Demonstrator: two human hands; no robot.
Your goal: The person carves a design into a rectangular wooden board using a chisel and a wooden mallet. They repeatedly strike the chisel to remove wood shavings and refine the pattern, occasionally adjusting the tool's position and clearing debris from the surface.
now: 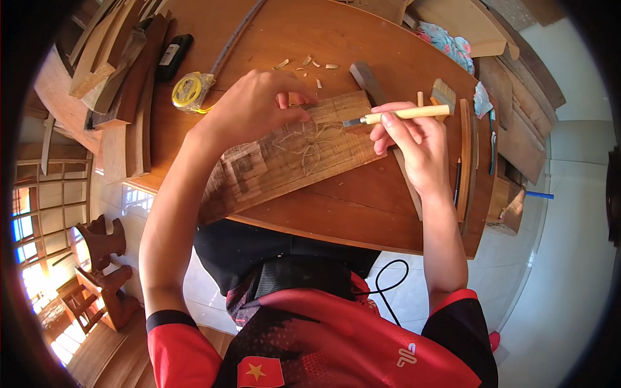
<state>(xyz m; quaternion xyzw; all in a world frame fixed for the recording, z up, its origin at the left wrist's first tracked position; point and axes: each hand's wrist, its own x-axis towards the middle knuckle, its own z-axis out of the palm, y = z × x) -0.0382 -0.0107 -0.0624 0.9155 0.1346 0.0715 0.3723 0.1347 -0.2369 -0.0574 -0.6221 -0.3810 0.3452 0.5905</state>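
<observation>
We have a broad brown wooden table [323, 221] across upper centre, a wedge of tabletop between its near edge and our brown rectangular carved board [339, 155] mid-frame. Over the board, our left hand [262, 98] has fingers loosely parted; right of centre, our right hand [417, 143] grips a slim, pale-handled, grey-bladed chisel [419, 112].

Chisel hndl [417, 112] looks smooth matt wood, blade [353, 122] metal, brd [294, 157] rough wood, tbl [304, 32] glossy.
</observation>
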